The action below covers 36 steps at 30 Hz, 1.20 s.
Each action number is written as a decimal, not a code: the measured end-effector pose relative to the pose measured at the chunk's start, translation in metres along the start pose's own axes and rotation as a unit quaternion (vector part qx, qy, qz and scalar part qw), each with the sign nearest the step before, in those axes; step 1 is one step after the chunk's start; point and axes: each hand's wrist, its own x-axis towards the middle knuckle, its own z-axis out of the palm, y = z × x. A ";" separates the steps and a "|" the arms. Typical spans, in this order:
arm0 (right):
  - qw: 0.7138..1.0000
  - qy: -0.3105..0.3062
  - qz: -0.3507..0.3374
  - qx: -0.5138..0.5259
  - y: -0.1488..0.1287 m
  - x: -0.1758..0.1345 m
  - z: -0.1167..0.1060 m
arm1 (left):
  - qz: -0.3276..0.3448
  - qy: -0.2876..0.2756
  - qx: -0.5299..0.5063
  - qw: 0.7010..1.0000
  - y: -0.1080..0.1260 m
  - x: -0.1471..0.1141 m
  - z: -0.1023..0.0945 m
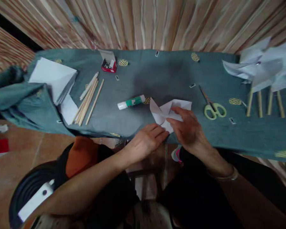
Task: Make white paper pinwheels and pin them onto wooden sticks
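A white paper pinwheel, partly folded with raised flaps, lies near the table's front edge. My left hand is closed at its lower left edge, fingertips pressed on the paper. Over its right side is my right hand, thumb and index finger apart, their tips touching the paper. The right hand covers part of the sheet. Just left of the pinwheel lies a green and white glue stick. Scissors with light green handles rest to the right of my right hand.
Wooden sticks and stacked white paper lie on the left. A small open red box holds metal pieces at the back. Finished pinwheels on sticks are at the right. A striped curtain hangs behind the cloth-covered table.
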 end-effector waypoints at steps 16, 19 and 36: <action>0.997 -0.054 0.049 -0.013 -0.018 -0.005 0.003 | -0.044 -0.033 -0.021 0.998 0.002 -0.001 0.002; 0.997 -0.055 0.051 -0.003 -0.015 -0.004 0.002 | -0.045 -0.032 -0.021 0.998 0.002 0.000 0.001; 0.989 -0.021 0.136 0.057 0.047 0.027 -0.026 | -0.028 0.009 -0.011 1.000 -0.003 0.001 -0.001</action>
